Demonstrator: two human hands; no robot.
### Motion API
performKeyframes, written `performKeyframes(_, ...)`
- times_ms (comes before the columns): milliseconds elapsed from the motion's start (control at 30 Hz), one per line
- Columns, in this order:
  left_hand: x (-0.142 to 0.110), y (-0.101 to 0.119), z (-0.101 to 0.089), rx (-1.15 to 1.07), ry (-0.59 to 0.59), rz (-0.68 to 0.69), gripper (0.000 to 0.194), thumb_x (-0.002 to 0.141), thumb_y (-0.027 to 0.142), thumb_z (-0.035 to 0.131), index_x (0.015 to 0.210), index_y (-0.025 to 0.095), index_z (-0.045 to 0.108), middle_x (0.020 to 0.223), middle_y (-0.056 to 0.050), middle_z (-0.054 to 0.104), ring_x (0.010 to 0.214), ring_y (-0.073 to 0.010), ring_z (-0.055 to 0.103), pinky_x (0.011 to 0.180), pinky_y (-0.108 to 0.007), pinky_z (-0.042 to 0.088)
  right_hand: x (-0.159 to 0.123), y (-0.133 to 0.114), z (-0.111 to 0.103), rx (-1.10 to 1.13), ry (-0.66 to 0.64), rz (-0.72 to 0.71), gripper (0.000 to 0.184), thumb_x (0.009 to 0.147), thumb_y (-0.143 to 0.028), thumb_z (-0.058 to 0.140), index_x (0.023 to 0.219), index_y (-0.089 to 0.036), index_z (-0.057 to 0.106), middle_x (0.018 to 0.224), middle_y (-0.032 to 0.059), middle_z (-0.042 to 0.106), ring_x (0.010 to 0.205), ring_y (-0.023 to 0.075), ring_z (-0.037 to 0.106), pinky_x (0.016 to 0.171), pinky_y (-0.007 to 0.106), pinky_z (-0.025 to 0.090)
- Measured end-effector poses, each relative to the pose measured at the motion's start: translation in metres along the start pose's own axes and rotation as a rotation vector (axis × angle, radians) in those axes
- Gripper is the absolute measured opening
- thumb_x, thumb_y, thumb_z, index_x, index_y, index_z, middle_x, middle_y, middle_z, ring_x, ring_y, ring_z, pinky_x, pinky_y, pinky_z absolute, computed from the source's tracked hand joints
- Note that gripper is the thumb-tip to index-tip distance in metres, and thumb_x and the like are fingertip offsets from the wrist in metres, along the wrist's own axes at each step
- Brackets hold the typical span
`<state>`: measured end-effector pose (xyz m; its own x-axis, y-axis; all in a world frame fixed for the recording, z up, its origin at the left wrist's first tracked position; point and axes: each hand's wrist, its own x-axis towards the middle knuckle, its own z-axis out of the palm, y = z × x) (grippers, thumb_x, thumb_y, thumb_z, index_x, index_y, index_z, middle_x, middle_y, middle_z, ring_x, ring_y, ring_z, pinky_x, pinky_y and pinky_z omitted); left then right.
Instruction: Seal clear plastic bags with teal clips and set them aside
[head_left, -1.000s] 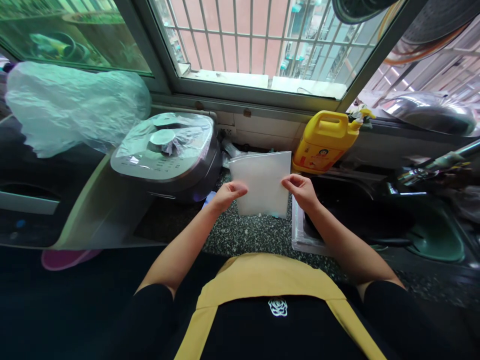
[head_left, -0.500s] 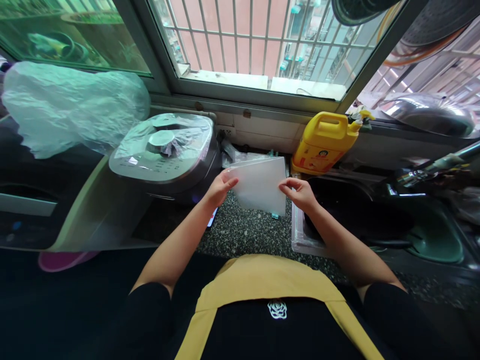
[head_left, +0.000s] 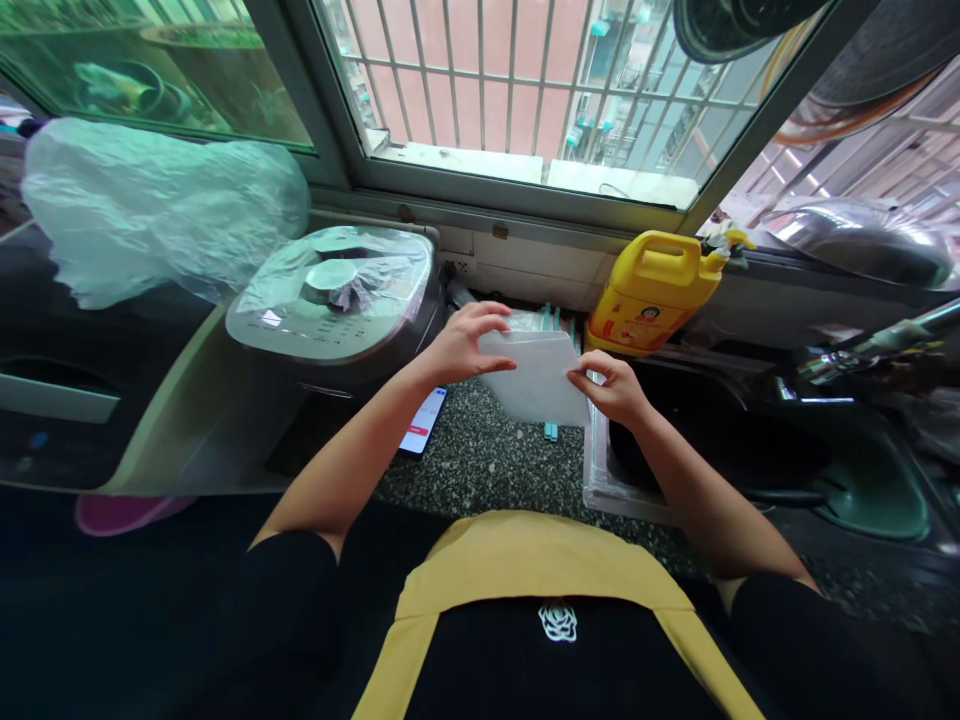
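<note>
A flat, translucent white plastic sheet (head_left: 541, 375) is held above the counter, and a second edge or layer shows along its top. My right hand (head_left: 611, 388) pinches its right edge between thumb and fingers. At its left edge is my left hand (head_left: 471, 345), with thumb and fingers spread apart; whether they touch the sheet I cannot tell. Teal strips (head_left: 551, 431) lie on the counter behind and beneath the sheet, partly covered by it. Below my left forearm rests a phone (head_left: 424, 422) with a lit screen.
A rice cooker (head_left: 330, 300) with film on its lid stands left, beside a large clear plastic bag (head_left: 165, 205). To the right are a yellow jug (head_left: 651, 295), the sink (head_left: 874, 480) and its faucet (head_left: 832, 365). The speckled counter (head_left: 487, 460) runs beneath my hands.
My left hand has moved right and spread its fingers, where before it pinched the sheet's left corner. The sheet has tilted slightly, still in my right hand. More of the phone shows.
</note>
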<state>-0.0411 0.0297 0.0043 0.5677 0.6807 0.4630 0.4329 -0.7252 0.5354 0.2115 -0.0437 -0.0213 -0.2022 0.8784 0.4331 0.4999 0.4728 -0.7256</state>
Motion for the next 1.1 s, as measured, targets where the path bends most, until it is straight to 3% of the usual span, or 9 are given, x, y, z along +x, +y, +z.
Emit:
performKeyframes(100,-0.001,0.002,0.01,-0.097,-0.005,-0.023,0.019,0.077,0.036,0.066,0.081,0.017,0.066,0.082,-0.004,0.068,0.078,-0.0151,0.06,0.075,-0.031,0.049,-0.001,0.002,-0.001,0.008,0.005,0.029,0.021,0.079,-0.036,0.061,0.065,-0.02,0.06,0.068,0.002,0.062,0.066,0.015,0.055,0.066,0.03,0.044)
performKeyframes(233,-0.004,0.007,0.017,-0.186,0.008,-0.043,0.021,0.08,0.031,0.06,0.069,0.015,0.065,0.067,-0.002,0.066,0.065,-0.0116,0.058,0.063,-0.025,0.046,-0.003,0.001,0.0,0.052,0.005,0.09,0.022,0.078,-0.04,0.062,0.07,-0.019,0.062,0.069,0.0017,0.062,0.066,0.0143,0.055,0.066,0.029,0.044)
performKeyframes(433,-0.008,0.013,0.017,-0.294,0.027,-0.088,0.017,0.081,0.029,0.059,0.081,0.015,0.067,0.07,-0.001,0.067,0.065,-0.0102,0.058,0.062,-0.023,0.048,-0.003,-0.003,0.007,0.116,0.121,0.148,0.033,0.077,-0.05,0.061,0.066,-0.019,0.06,0.065,-0.0001,0.057,0.064,0.013,0.052,0.065,0.027,0.043)
performKeyframes(567,-0.01,0.016,0.015,-0.356,0.054,-0.07,0.017,0.081,0.03,0.059,0.078,0.015,0.066,0.073,-0.003,0.068,0.069,-0.011,0.06,0.065,-0.024,0.05,-0.002,-0.004,0.012,0.195,0.154,0.221,0.039,0.077,-0.056,0.058,0.065,-0.019,0.057,0.061,-0.0019,0.053,0.059,0.0111,0.047,0.058,0.025,0.039)
performKeyframes(800,-0.012,0.027,0.005,-0.336,0.133,0.127,0.014,0.08,0.031,0.065,0.075,0.019,0.068,0.086,-0.005,0.068,0.083,-0.0141,0.06,0.078,-0.032,0.051,0.008,0.001,0.023,0.275,0.237,0.344,0.043,0.074,-0.059,0.058,0.058,-0.019,0.051,0.052,-0.0046,0.04,0.049,0.0082,0.033,0.048,0.023,0.026)
performKeyframes(967,-0.007,0.04,-0.003,-0.209,0.179,0.307,0.008,0.078,0.031,0.068,0.074,0.024,0.069,0.114,-0.005,0.066,0.105,-0.0174,0.055,0.092,-0.04,0.045,0.021,-0.002,0.034,0.322,0.108,0.347,0.041,0.071,-0.056,0.06,0.059,-0.018,0.054,0.053,-0.0042,0.043,0.05,0.0077,0.033,0.048,0.023,0.026)
performKeyframes(1100,-0.003,0.05,-0.006,-0.177,0.114,0.353,0.009,0.08,0.031,0.065,0.074,0.025,0.069,0.104,-0.002,0.071,0.106,-0.0178,0.053,0.093,-0.042,0.044,0.028,-0.007,0.045,0.378,0.01,0.33,0.043,0.072,-0.058,0.06,0.06,-0.017,0.057,0.054,-0.0034,0.047,0.052,0.0082,0.038,0.049,0.023,0.029)
